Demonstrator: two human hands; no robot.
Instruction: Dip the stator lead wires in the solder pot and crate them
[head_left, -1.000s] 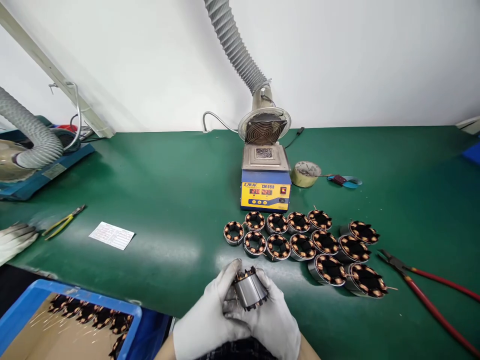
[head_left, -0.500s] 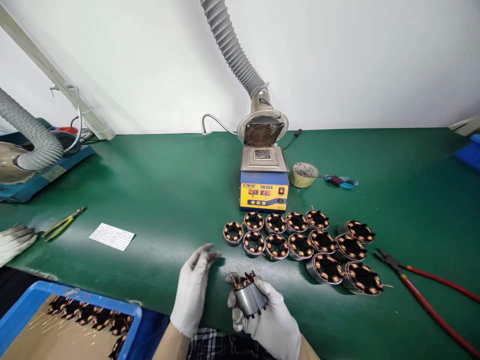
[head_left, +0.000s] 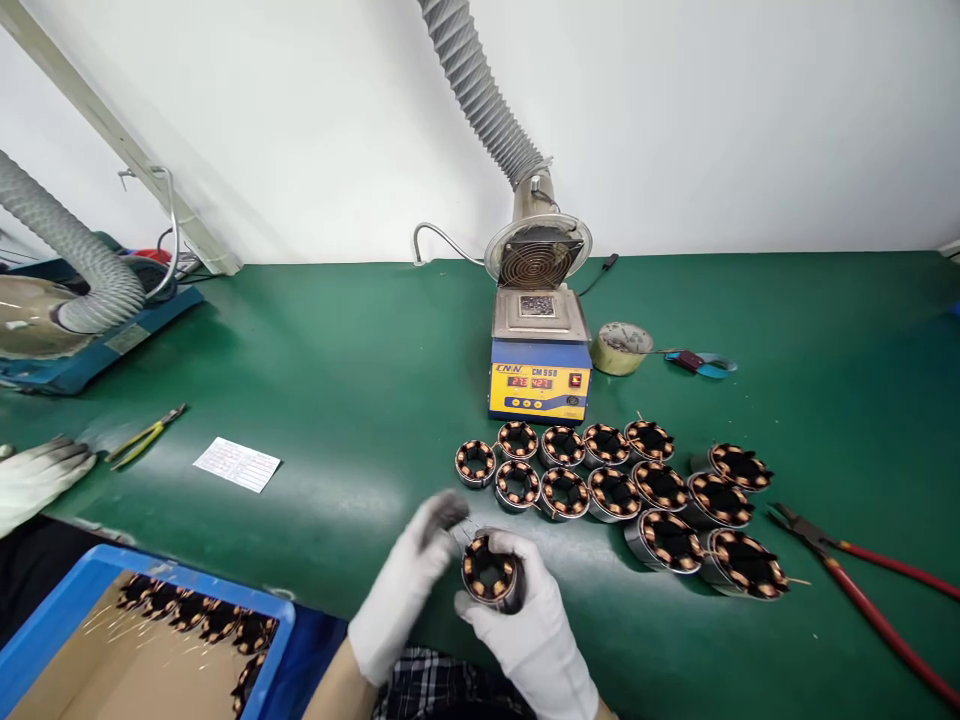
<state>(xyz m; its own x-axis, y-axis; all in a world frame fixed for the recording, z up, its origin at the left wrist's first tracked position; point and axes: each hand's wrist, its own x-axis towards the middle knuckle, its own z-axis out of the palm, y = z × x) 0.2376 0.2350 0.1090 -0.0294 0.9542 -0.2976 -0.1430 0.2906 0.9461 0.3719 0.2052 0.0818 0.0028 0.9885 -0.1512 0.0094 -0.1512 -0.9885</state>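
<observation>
A motor stator (head_left: 491, 575), a silver ring with copper coils and black insulation inside, faces up in my right hand (head_left: 529, 625). The right thumb and fingers wrap round its outer wall. My left hand (head_left: 412, 580), also in a white glove with darkened fingertips, is just left of the stator. Its fingers are drawn together near the thin wire ends that stick up from the coils; whether they pinch a wire is too blurred to make out. Beyond my hands, several similar stators (head_left: 564, 493) stand in rows on the green table (head_left: 337, 400).
A blue and yellow CM 550 unit (head_left: 538, 392) stands behind the rows, under a grey duct (head_left: 487, 95). Red-handled cutters (head_left: 832, 560) lie right. Yellow pliers (head_left: 146, 437), a paper slip (head_left: 237, 464) and another person's gloved hand (head_left: 49, 480) are left. A blue bin (head_left: 187, 578) holds several stators.
The stator in my right hand has turned, so its coil opening faces up toward me. My left hand has moved right, up to its wire ends. The camera view has shifted slightly left.
</observation>
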